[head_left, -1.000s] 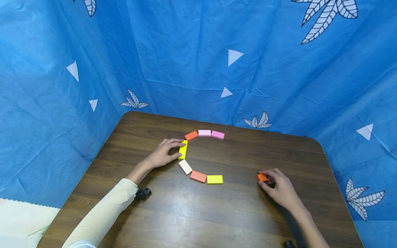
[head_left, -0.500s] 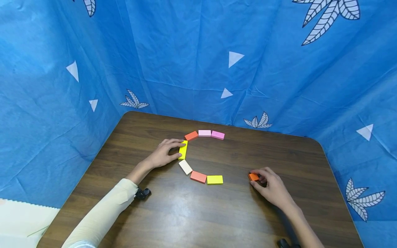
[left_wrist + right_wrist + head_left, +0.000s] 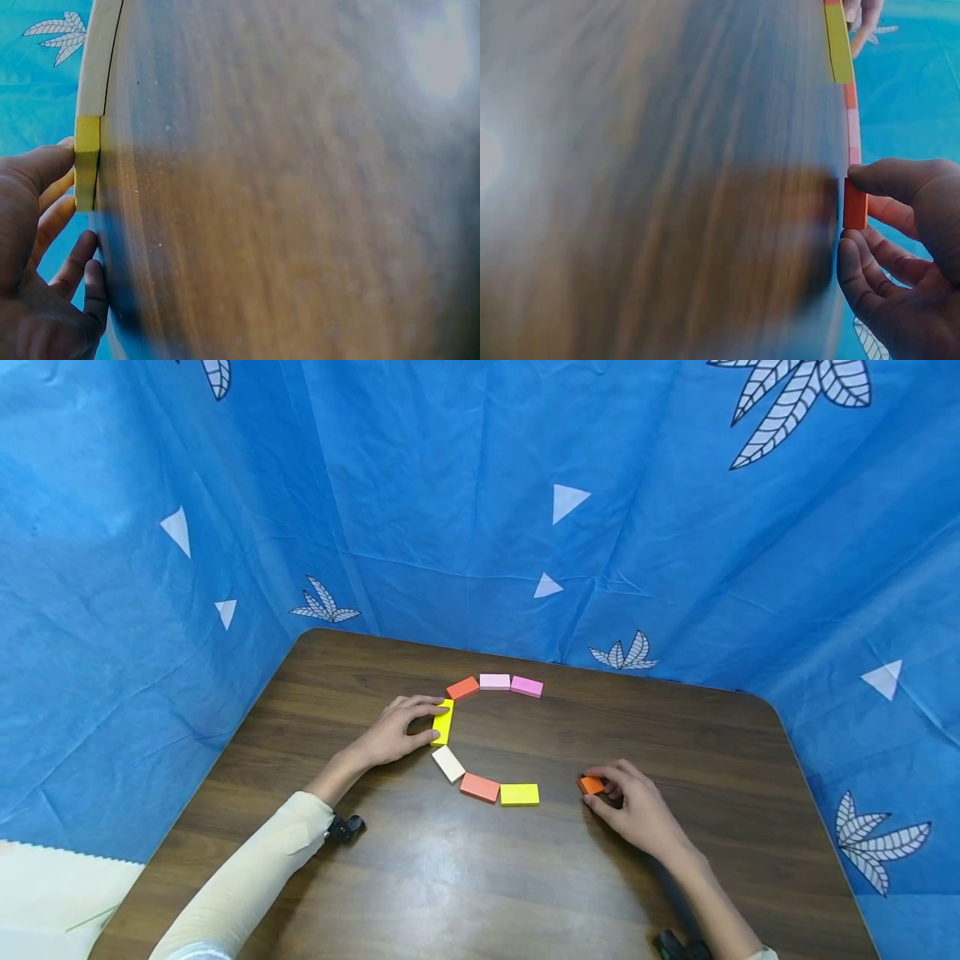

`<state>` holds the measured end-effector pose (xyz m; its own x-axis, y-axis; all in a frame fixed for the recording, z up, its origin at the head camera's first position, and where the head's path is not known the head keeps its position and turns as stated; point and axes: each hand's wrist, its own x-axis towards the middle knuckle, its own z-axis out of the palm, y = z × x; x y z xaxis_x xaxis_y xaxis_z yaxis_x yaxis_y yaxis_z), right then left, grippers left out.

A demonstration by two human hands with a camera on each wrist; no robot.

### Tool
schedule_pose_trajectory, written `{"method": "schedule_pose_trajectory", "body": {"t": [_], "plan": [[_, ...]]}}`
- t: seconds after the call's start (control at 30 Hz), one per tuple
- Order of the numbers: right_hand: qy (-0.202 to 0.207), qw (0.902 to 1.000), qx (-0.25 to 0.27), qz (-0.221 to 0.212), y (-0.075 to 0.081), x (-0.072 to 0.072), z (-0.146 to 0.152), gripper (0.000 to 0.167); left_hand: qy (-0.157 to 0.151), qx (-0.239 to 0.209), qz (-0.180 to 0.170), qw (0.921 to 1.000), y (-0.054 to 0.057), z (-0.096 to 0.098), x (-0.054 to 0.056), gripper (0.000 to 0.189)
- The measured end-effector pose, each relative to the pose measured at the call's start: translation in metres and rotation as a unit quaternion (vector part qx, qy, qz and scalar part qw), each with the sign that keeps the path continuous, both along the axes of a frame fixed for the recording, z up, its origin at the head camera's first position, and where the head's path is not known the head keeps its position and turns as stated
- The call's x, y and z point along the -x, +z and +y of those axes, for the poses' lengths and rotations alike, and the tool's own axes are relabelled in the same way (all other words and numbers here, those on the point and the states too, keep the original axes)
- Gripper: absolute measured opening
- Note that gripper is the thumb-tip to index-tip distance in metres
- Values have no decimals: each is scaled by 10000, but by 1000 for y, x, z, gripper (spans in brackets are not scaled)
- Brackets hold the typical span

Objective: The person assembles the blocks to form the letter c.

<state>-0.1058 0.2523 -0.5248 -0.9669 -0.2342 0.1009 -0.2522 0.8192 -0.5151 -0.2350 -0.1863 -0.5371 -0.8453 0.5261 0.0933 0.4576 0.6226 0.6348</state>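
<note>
My left hand (image 3: pixel 393 735) pinches a yellow rectangular block (image 3: pixel 444 723) between thumb and fingers, at the left side of a C-shaped row of blocks. The left wrist view has this yellow block (image 3: pixel 88 161) standing in line with the cream one. Right of the row, my right hand (image 3: pixel 637 810) grips a small orange block (image 3: pixel 591 785) by thumb and fingers. In the right wrist view the orange block (image 3: pixel 855 204) is close over the tabletop, its far side hidden by the fingers.
Above the held yellow block lie a red-orange block (image 3: pixel 462 687), a pale pink one (image 3: pixel 495 682) and a pink one (image 3: pixel 527 686). Below it come a cream block (image 3: pixel 448 764), a salmon one (image 3: pixel 480 787) and another yellow block (image 3: pixel 520 794). Blue cloth (image 3: pixel 450 527) hangs behind the wooden table (image 3: pixel 450 877).
My right hand has moved left across the table with the orange block, nearer to the row. The left hand and the blocks in the row have stayed in place.
</note>
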Motion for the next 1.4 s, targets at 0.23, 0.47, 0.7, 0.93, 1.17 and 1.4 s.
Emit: {"method": "schedule_pose_trajectory", "body": {"t": [0.23,0.47,0.7,0.93,1.17,1.4], "plan": [[174,9998,77,6,-1,2,-14,37,-51,-57,101,9999,-1,0,0,50],[283,9995,141,-24,-2,6,-27,38,-21,-29,120,9999,-1,0,-1,49],[370,9992,155,-10,-1,10,-37,38,2,-38,144,9999,0,1,1,49],[383,9991,136,-137,0,11,-45,38,-16,-5,105,9999,-3,0,2,48],[491,9984,97,-250,-1,11,-50,40,6,12,109,9999,-5,1,2,48],[566,9981,11,-234,-3,10,-54,40,0,-48,103,9999,-5,1,0,48]]}}
